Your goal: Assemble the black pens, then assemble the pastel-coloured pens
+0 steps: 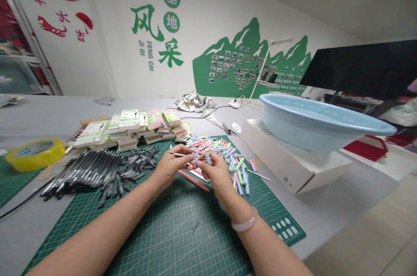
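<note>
My left hand (173, 164) is closed in a pinch on a slim pen-like rod (178, 154), which points toward my other hand. Close beside it, my right hand (215, 172) is closed with a short blue pen cap (207, 159) in its fingers. The fingertips of both hands nearly meet around a small bluish end, and the exact contact is hidden. Under and behind the hands, pastel pen caps and barrels (240, 172) lie scattered on the green cutting mat (176, 232). A pink pointed piece (194, 180) lies below the fingers.
Black pens (87, 169) and loose black caps (138, 161) lie left. Behind them are stacked small boxes (128, 122) and a roll of yellow tape (35, 154). A blue basin (312, 122) sits on a white box (289, 163) at right. Crumpled cloth (195, 102) lies at the back.
</note>
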The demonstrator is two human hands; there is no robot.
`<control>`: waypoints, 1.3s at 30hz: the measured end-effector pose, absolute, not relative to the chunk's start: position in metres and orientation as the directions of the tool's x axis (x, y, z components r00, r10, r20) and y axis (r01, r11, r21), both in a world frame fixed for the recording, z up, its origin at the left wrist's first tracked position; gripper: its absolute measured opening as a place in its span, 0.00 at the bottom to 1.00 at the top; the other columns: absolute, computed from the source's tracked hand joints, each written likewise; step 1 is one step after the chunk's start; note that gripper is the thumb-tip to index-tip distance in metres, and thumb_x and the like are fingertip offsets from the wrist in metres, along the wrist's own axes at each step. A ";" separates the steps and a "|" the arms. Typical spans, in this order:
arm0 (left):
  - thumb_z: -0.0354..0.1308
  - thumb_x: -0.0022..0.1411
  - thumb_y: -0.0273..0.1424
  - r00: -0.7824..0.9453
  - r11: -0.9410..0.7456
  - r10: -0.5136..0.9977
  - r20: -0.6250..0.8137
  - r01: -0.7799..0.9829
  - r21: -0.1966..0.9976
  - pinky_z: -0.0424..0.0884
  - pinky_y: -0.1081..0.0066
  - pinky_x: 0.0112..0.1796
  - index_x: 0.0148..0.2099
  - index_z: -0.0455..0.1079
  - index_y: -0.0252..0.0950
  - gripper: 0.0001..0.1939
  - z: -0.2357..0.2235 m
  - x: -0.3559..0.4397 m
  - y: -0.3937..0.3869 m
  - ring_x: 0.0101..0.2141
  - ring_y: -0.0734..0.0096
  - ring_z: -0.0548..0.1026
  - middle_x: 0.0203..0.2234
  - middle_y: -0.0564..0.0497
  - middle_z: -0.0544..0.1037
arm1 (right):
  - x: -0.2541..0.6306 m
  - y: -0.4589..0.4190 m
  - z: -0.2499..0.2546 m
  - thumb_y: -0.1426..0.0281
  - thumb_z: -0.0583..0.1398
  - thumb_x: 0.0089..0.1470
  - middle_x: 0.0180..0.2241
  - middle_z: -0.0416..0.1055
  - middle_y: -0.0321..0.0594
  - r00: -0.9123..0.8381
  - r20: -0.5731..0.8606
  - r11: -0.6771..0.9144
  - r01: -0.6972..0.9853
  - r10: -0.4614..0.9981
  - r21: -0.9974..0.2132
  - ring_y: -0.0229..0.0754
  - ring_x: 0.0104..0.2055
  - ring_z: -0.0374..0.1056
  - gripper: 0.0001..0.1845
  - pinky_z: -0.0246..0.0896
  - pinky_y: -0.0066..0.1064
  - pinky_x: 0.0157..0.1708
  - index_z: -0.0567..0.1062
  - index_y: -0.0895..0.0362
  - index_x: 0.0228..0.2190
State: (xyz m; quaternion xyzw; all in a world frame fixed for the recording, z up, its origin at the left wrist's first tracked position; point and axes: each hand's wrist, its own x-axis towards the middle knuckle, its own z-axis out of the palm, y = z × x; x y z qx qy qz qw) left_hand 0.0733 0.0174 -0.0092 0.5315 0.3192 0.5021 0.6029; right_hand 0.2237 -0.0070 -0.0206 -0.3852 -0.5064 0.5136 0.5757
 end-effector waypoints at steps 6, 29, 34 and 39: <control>0.65 0.47 0.30 0.330 -0.036 0.934 0.133 -0.283 0.959 0.73 0.67 0.35 0.38 0.73 0.31 0.15 -0.009 0.071 0.022 0.30 0.67 0.77 0.30 0.45 0.79 | 0.225 -0.007 -0.020 0.65 0.65 0.41 0.20 0.70 0.33 -0.031 0.187 0.177 -0.202 0.982 -0.963 0.29 0.15 0.50 0.13 0.41 0.23 0.16 0.72 0.58 0.31; 0.62 0.52 0.39 0.189 -0.143 0.961 0.201 -0.280 0.949 0.68 0.79 0.24 0.35 0.71 0.31 0.16 -0.002 0.062 0.031 0.29 0.74 0.73 0.31 0.47 0.76 | 0.225 -0.005 -0.024 0.69 0.62 0.43 0.22 0.74 0.37 -0.064 0.174 0.158 -0.199 0.983 -0.967 0.29 0.15 0.48 0.09 0.38 0.24 0.17 0.70 0.59 0.30; 0.61 0.53 0.40 0.228 -0.123 0.957 0.178 -0.235 0.964 0.71 0.75 0.26 0.37 0.70 0.32 0.16 0.002 0.062 0.027 0.31 0.68 0.75 0.33 0.44 0.77 | 0.226 -0.006 -0.025 0.71 0.60 0.44 0.24 0.75 0.37 -0.074 0.207 0.192 -0.177 0.975 -0.965 0.29 0.16 0.48 0.07 0.40 0.24 0.17 0.71 0.58 0.29; 0.58 0.56 0.42 0.340 -0.050 0.932 0.124 -0.218 0.975 0.71 0.76 0.23 0.35 0.68 0.32 0.16 0.003 0.062 0.024 0.27 0.70 0.76 0.35 0.43 0.78 | 0.226 -0.006 -0.024 0.71 0.60 0.43 0.23 0.74 0.37 -0.047 0.202 0.196 -0.110 0.978 -0.974 0.29 0.16 0.50 0.06 0.42 0.24 0.17 0.72 0.59 0.28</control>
